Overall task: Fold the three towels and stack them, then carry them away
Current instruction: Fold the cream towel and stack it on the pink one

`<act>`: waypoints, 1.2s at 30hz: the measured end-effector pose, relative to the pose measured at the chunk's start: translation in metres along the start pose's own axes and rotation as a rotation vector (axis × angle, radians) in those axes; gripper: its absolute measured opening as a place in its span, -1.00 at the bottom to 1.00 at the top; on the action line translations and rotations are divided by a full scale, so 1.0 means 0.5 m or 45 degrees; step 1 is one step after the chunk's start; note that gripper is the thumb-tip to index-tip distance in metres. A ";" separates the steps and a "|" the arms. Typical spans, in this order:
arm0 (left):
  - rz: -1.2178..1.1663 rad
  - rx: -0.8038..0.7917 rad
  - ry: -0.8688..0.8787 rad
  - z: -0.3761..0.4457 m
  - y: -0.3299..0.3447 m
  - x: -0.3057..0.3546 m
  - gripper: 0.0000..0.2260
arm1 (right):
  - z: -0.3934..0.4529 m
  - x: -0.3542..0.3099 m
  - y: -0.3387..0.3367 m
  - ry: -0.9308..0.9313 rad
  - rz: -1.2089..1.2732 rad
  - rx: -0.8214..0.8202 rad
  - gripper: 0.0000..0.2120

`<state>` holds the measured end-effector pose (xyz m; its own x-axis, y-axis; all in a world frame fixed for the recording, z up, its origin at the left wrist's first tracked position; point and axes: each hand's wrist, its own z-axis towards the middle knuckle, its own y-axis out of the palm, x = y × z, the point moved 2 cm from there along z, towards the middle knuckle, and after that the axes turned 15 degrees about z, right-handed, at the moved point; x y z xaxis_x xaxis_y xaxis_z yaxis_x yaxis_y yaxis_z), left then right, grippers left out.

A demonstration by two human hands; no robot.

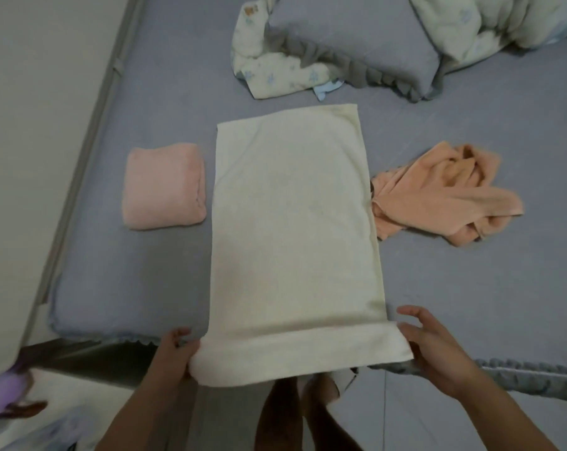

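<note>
We've got the cream towel (295,222) by its near end, one corner per hand. Left hand (174,353) pinches the near-left corner, thumb on top, fingers curled under the hem. Right hand (438,349) is at the near-right corner with fingers spread and relaxed; only the lower fingers seem to touch the edge, and we can't tell if it really has a hold.

That near end hangs off the edge of the bed (470,288); the rest runs straight away from our hands, flat on the grey sheet. The folded pink towel (163,185) sits just beyond and left of the left-hand grip, close to the cream edge but apart. The crumpled orange towel (444,193) lies beyond the right-hand grip, and the cream edge overlaps or touches it.

Risks, as we judge them:
- Uneven grip: if the left pulls while the right is loose, the fold goes skewed.
- The overhanging end could drag the towel off the bed if we let go.
- Lifting the long side may snag the orange one.

Pose: both forearms come in low from below, wrists roughly level, palms facing inward across the towel's width.
</note>
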<state>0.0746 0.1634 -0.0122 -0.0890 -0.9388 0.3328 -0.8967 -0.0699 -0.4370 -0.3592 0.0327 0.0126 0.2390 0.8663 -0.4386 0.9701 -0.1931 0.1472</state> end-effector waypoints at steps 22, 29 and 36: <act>0.985 0.136 0.944 0.259 0.049 0.390 -0.61 | 0.317 -0.298 0.264 -1.044 -1.761 -0.027 -0.66; 0.554 0.398 0.882 0.323 -0.034 0.556 -0.64 | 0.354 -0.424 0.318 -0.902 -1.171 -0.011 -0.79; 0.358 0.519 0.618 0.494 -0.085 0.803 -0.80 | 0.511 -0.618 0.414 -0.850 -0.742 0.420 -0.85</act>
<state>0.1842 -0.2942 -0.0664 -0.5635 -0.6893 0.4554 -0.5850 -0.0563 -0.8091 -0.2215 -0.3927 -0.0481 -0.4116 0.4442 -0.7958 0.8830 -0.0219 -0.4689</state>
